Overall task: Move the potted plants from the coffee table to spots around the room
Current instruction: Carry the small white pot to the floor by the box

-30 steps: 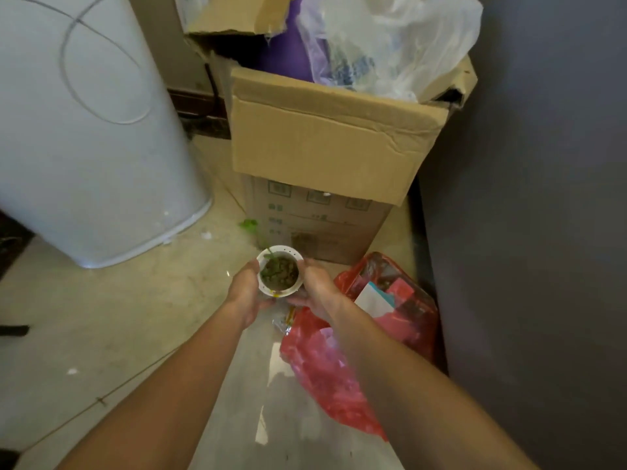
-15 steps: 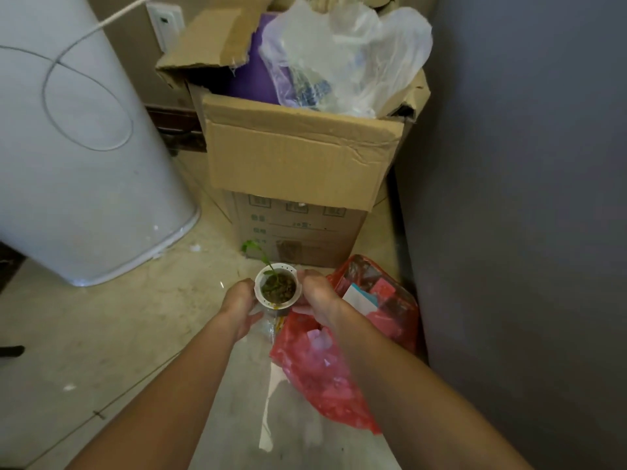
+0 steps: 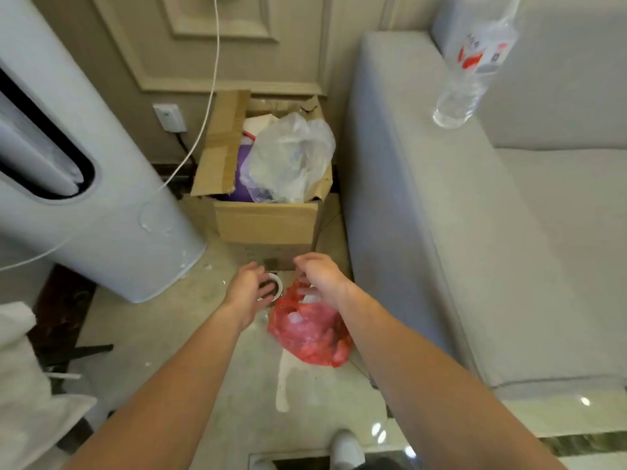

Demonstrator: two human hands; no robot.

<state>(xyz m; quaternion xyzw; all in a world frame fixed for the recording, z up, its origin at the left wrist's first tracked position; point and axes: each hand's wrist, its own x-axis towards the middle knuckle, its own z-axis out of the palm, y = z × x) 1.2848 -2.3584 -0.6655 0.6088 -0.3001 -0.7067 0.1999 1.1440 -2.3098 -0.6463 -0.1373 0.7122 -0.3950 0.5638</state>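
Observation:
A small white pot [image 3: 275, 285] with dark soil stands on the pale floor in front of the cardboard box [image 3: 264, 228], beside a red plastic bag [image 3: 310, 329]. My left hand [image 3: 246, 291] hovers over the pot's left side and hides part of it, fingers spread, holding nothing. My right hand [image 3: 320, 273] hangs above the red bag to the right of the pot, fingers loosely curled and apart, also holding nothing. Both hands are above the pot, not gripping it.
A tall white appliance [image 3: 84, 184] stands at the left with a white cable [image 3: 207, 96] running to the wall. A grey sofa [image 3: 475, 215] fills the right, a clear water bottle [image 3: 471, 59] on it. The box holds a clear plastic bag [image 3: 291, 161].
Both hands held the pot low by the box; now they have let go and lifted away. The view has pulled back and up, revealing the sofa and wall.

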